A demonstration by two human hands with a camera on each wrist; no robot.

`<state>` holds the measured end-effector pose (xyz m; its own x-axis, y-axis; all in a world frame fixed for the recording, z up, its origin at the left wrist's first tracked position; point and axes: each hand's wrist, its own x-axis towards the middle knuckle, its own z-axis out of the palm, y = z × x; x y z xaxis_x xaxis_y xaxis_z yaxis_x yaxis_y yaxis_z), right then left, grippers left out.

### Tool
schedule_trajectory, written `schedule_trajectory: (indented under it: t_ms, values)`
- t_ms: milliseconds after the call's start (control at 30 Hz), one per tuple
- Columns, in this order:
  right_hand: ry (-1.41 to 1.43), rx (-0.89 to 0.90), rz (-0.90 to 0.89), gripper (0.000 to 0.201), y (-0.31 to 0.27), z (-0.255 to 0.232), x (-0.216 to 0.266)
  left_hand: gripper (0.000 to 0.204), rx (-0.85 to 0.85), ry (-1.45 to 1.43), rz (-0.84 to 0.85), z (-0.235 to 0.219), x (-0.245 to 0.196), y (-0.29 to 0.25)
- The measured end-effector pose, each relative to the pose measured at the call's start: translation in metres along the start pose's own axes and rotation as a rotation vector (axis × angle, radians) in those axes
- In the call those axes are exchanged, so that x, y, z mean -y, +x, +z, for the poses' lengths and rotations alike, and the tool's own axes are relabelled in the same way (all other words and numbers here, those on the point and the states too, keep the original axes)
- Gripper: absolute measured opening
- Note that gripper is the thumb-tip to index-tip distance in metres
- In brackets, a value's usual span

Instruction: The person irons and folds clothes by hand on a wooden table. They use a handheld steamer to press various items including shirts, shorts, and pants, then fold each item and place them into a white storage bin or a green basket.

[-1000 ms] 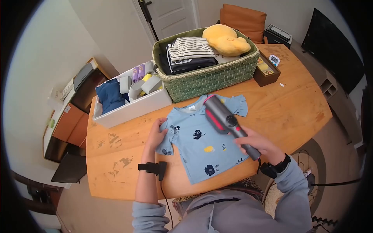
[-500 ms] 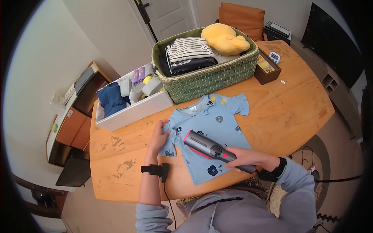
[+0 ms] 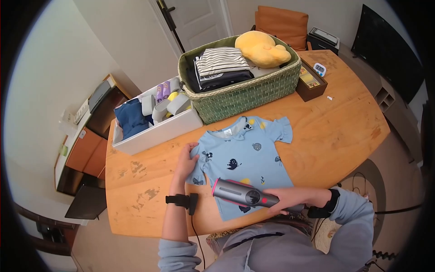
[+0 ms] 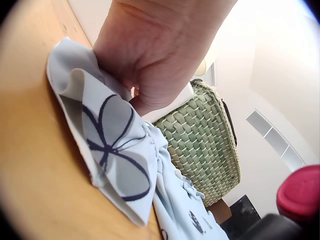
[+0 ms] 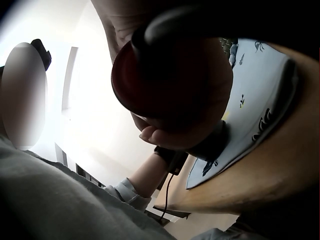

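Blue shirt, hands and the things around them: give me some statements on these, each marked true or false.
The right hand grips the grey appliance. True.
The left hand is at the collar of the blue shirt. False: it is at a sleeve.
The grey appliance is over the shirt's lower part. True.
The striped garment lies in the white box. False: it lies in the green basket.
The yellow plush toy is in the green basket. True.

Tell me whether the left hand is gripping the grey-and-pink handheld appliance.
No: the right hand grips the grey-and-pink handheld appliance, while the left hand holds the light-blue printed shirt.
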<state>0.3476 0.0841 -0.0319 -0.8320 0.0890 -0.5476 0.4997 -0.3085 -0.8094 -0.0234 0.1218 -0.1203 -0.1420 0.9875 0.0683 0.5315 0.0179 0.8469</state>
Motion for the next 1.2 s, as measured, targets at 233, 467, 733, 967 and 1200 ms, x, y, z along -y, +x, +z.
schedule_trajectory:
  t_ms: [233, 467, 733, 967, 1200]
  values:
    - [0.120, -0.312, -0.101, 0.050, -0.013, -0.037, 0.011, 0.040, -0.011, -0.031, 0.037, 0.003, 0.006, 0.001]
    - [0.123, -0.295, -0.088, 0.050, -0.011, -0.040, -0.004, 0.041, -0.005, -0.031, 0.002, 0.001, -0.003, -0.002]
    - [-0.190, 0.147, 0.042, 0.070, 0.009, -0.016, -0.025, 0.041, -0.002, -0.018, -0.003, 0.001, 0.002, 0.000]
    - [-0.147, 0.184, 0.000, 0.068, 0.007, -0.012, -0.005, 0.040, -0.008, 0.049, 0.034, 0.000, 0.002, -0.001]
    - [0.032, -0.139, -0.029, 0.053, -0.013, -0.035, -0.014, 0.039, -0.002, 0.020, 0.001, 0.000, -0.001, -0.001]
